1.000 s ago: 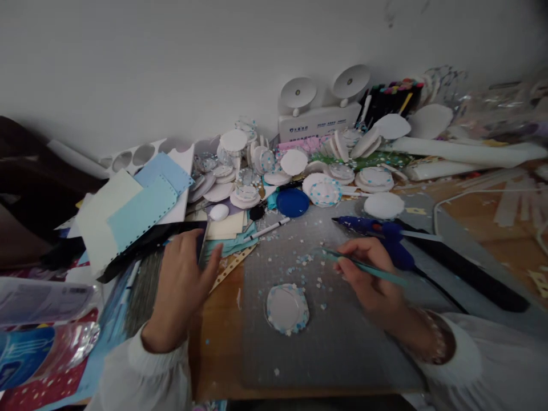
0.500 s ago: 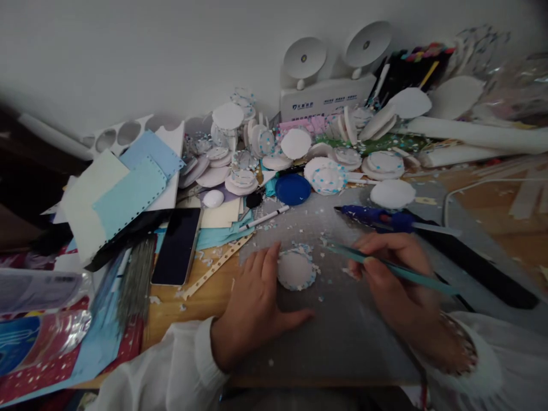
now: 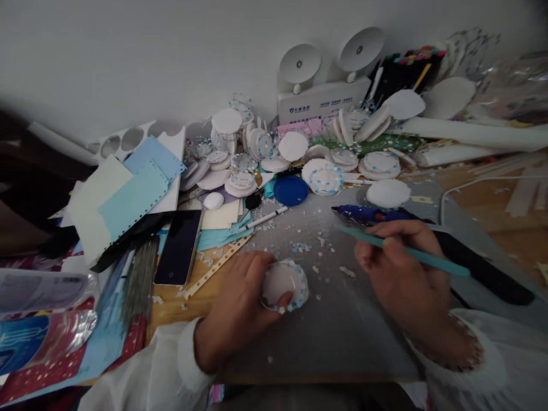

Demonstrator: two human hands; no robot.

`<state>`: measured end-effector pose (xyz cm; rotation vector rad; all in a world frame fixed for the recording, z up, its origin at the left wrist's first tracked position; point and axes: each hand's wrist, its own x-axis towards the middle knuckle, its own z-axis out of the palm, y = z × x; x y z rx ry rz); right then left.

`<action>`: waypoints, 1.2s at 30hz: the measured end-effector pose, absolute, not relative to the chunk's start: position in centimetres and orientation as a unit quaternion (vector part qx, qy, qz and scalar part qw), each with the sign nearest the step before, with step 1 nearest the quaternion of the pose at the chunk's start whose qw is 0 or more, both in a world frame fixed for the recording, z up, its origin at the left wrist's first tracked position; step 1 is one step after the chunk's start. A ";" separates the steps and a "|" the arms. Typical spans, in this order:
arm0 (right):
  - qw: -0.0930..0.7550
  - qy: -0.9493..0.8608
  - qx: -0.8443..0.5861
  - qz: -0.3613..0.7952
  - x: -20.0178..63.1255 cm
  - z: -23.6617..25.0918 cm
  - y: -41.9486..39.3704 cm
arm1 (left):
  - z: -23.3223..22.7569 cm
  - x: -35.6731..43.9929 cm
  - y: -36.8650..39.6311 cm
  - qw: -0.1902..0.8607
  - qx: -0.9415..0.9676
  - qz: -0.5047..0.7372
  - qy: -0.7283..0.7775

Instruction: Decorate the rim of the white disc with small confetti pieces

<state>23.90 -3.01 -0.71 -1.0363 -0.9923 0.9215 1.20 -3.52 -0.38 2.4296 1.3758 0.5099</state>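
Holding white disc (image 3: 279, 279), six o'clock of blue lid (image 3: 291, 190): left hand (image 3: 237, 305) part-closed on its eight-o'clock edge; right hand (image 3: 402, 274) pinches teal tweezers (image 3: 432, 259), tip gap unclear. Light grip should spare rim stars (image 3: 302, 290).

On a grey cutting mat (image 3: 338, 337), the left hand (image 3: 237, 299) grasps a white disc (image 3: 280, 278) from eight o'clock, thumb over its face. From the disc, the right hand (image 3: 405, 277), pinching teal tweezers (image 3: 436, 261), is at three o'clock, a blue glue gun (image 3: 362, 213) at two, a blue disc (image 3: 291, 190) at twelve.
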 end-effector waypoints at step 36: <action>0.511 -0.642 -0.490 0.296 23.7 -2.0 -2.0 | -0.2 1.0 -1.8 0.207 0.897 0.139 0.365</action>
